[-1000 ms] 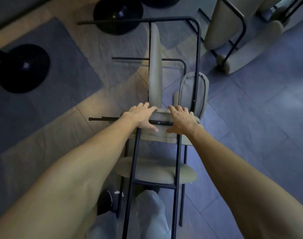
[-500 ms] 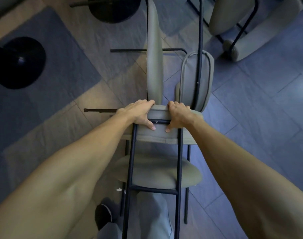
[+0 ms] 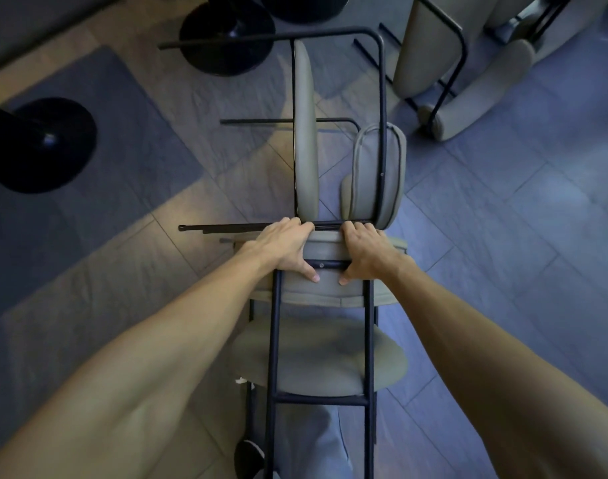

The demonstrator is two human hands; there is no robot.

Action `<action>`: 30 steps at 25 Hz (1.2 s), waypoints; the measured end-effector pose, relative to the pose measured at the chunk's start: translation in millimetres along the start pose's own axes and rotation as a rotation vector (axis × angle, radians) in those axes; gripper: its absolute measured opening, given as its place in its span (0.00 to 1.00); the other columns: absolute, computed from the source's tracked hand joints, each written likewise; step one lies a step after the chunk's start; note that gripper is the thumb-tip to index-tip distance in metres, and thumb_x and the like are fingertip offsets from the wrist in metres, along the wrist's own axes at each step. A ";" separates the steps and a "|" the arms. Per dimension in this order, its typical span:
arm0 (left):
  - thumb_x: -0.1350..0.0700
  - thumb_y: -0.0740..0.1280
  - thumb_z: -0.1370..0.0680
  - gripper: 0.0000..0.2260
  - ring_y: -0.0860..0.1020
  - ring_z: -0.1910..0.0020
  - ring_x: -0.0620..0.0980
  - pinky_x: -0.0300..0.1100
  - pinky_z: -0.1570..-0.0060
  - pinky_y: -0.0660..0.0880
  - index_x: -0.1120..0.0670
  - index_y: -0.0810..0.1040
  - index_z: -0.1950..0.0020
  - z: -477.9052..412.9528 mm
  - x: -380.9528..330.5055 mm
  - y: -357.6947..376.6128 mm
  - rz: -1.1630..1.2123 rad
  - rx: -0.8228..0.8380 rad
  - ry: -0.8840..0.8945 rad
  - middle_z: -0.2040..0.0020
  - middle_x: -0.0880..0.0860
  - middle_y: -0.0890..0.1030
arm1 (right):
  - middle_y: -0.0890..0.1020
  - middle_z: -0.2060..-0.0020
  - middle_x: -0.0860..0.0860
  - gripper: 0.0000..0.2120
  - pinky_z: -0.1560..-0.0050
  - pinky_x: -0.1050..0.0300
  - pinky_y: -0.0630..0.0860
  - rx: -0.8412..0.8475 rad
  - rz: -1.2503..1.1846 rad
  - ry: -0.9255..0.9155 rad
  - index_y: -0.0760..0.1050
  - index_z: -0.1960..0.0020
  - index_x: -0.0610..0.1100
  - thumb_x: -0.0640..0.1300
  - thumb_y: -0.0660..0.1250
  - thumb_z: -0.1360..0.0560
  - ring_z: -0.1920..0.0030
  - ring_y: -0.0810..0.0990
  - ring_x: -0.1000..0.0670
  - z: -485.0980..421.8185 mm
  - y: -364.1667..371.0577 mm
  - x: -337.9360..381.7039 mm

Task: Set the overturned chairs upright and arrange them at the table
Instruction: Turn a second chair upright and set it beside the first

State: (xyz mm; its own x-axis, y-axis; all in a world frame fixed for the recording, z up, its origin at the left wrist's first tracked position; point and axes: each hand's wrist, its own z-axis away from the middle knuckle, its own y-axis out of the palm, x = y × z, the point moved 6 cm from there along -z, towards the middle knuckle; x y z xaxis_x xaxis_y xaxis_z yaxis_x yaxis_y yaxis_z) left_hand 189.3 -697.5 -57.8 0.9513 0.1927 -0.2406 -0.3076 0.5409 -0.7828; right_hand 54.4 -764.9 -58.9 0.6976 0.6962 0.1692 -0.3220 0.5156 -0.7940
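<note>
Nearest the camera, grey trouser legs (image 3: 316, 440) and a dark shoe (image 3: 249, 458) stood on the floor (image 3: 503, 236) at the bottom edge of the view; just above them a chair (image 3: 316, 354) stood upright, its round padded seat crossed by two black frame bars and a lower rung; both bare forearms reached forward over it; the left hand (image 3: 287, 247) was closed over the top of the padded backrest (image 3: 325, 288), fingers curled over the far side and thumb pressed down on the near face by the black crossbar; the right hand (image 3: 363, 252) gripped the same backrest just beside it in the same way, so each grip was clamped on the chair; beyond the hands a second chair (image 3: 306, 133) lay overturned on the tiled floor, its seat on edge, its backrest flat beside it to the right and its black legs pointing left; its nearest frame bar lay just past the fingertips, and whether it touched them could not be told; farther left, two black round table bases (image 3: 43, 143) sat on a darker mat (image 3: 130, 140); at the top right corner a third chair (image 3: 468, 63) lay tipped over, well apart from the held one.
</note>
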 end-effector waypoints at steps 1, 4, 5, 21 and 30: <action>0.30 0.76 0.41 0.43 0.72 0.42 0.56 0.48 0.48 0.69 0.54 0.70 0.37 14.8 -5.7 -1.7 -0.005 -0.009 0.001 0.43 0.54 0.74 | 0.72 0.36 0.45 0.49 0.34 0.46 0.68 -0.009 0.010 0.004 0.61 0.31 0.42 0.57 0.82 0.42 0.36 0.70 0.42 15.4 -2.5 6.5; 0.30 0.76 0.41 0.44 0.71 0.39 0.56 0.50 0.45 0.70 0.54 0.69 0.34 59.1 -23.3 1.2 0.002 -0.039 -0.001 0.40 0.55 0.74 | 0.71 0.36 0.45 0.50 0.35 0.46 0.68 -0.036 0.038 0.034 0.60 0.30 0.41 0.56 0.82 0.42 0.35 0.69 0.42 63.1 -5.4 23.5; 0.30 0.76 0.41 0.45 0.70 0.39 0.56 0.50 0.44 0.70 0.54 0.69 0.34 78.1 -30.1 3.1 0.001 -0.059 0.004 0.39 0.55 0.73 | 0.72 0.36 0.44 0.50 0.35 0.46 0.68 -0.054 0.043 0.047 0.59 0.29 0.42 0.56 0.82 0.42 0.35 0.70 0.42 82.9 -5.5 31.6; 0.33 0.77 0.39 0.43 0.67 0.35 0.57 0.51 0.38 0.68 0.53 0.67 0.33 338.6 -151.3 55.1 -0.111 -0.315 -0.022 0.36 0.57 0.70 | 0.73 0.42 0.46 0.41 0.37 0.47 0.69 -0.363 0.096 0.066 0.65 0.35 0.46 0.55 0.79 0.42 0.41 0.72 0.43 361.8 46.3 117.5; 0.30 0.74 0.37 0.45 0.68 0.36 0.58 0.54 0.39 0.70 0.52 0.65 0.28 452.8 -208.8 105.3 -0.276 -0.218 -0.008 0.35 0.55 0.71 | 0.72 0.44 0.46 0.43 0.40 0.46 0.69 -0.256 0.236 -0.054 0.67 0.36 0.49 0.65 0.78 0.44 0.43 0.70 0.43 469.2 92.3 149.7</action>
State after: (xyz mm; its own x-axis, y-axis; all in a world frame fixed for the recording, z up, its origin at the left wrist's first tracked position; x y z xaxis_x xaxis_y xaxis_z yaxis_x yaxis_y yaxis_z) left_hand -51.2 -310.1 169.9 0.9975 0.0703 0.0006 -0.0267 0.3864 -0.9219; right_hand -171.2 -378.8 167.1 0.5858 0.8104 -0.0115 -0.2952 0.2001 -0.9342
